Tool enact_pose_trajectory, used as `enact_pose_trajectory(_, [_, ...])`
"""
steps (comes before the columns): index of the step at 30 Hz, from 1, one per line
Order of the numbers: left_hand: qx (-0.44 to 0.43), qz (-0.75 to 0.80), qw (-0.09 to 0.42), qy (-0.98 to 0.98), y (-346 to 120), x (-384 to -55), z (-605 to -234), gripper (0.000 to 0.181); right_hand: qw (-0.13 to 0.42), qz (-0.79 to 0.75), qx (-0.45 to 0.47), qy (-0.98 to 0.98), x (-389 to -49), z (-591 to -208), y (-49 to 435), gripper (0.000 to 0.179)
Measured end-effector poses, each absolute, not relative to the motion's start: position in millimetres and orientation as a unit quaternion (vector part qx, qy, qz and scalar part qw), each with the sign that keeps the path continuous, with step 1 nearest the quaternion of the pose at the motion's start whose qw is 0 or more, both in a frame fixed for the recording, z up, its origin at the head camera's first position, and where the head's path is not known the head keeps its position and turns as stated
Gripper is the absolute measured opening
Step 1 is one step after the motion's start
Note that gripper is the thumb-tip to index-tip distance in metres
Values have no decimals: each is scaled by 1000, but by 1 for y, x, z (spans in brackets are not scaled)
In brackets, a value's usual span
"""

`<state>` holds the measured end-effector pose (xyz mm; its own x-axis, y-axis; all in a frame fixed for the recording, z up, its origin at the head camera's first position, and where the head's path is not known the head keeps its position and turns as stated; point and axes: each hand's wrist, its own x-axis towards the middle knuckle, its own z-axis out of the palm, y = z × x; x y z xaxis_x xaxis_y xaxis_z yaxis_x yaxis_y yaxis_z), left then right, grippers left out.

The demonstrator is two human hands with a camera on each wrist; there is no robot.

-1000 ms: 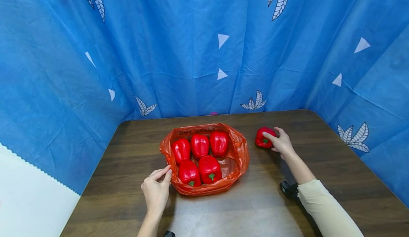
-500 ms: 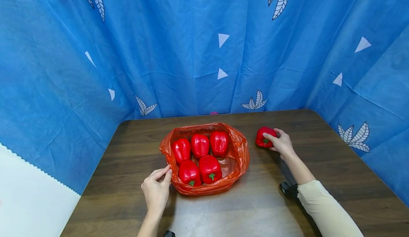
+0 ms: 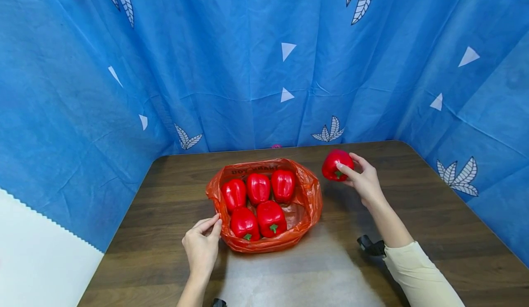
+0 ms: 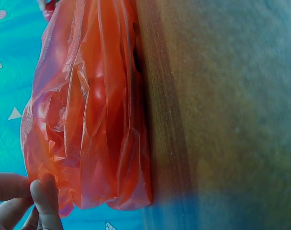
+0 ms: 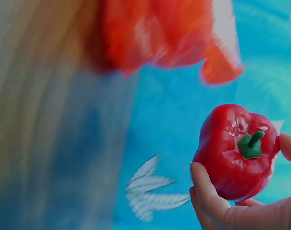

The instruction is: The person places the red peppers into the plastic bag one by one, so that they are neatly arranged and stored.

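Observation:
A red plastic bag (image 3: 307, 233) with printed letters stands wide at the mouth on the table, several glossy red bell peppers (image 3: 258, 189) lying in it. My left hand (image 3: 201, 245) pinches the bag's rim at its near left corner; in the left wrist view the thumb and fingers (image 4: 45, 196) grip the crinkled film. To the right of the bag, my right hand (image 3: 363, 178) holds one more bell pepper (image 3: 334, 163) between thumb and fingers, lifted off the table. Its green stem shows in the right wrist view, facing the camera.
The bag's right part, beside the peppers, shows bare film (image 3: 296, 215). A brown wooden table (image 3: 165, 196) carries everything. Blue cloth (image 3: 264, 68) with leaf prints hangs behind and at the sides. A white surface (image 3: 37, 252) lies at the left.
The right hand has raised the bell pepper off the table and brought it slightly left, toward the bag. The left hand and the bag have stayed in place.

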<state>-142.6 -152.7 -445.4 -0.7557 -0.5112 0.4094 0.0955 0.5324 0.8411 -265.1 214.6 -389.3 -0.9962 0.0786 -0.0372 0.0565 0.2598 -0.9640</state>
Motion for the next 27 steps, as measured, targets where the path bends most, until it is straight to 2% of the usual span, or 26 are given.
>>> enact_pose_trajectory(7, [126,-462,332,-813,-153,-143,-447,14,20,612,51,-789,-241,-375,185,74])
enact_pose_trajectory(14, [125,-466,332,-811,-153,-143,-447,14,-2,587,124,-800,-225,-384,158,69])
enact_pose_trajectory(20, [126,-465,331,-811,-152,-142,-446,14,-44,553,156,-817,-219,-394,145,68])
enact_pose_trajectory(27, [123,-471,331,-808,-152,-142,-445,14,-44,494,171,-851,-216,-402,141,68])
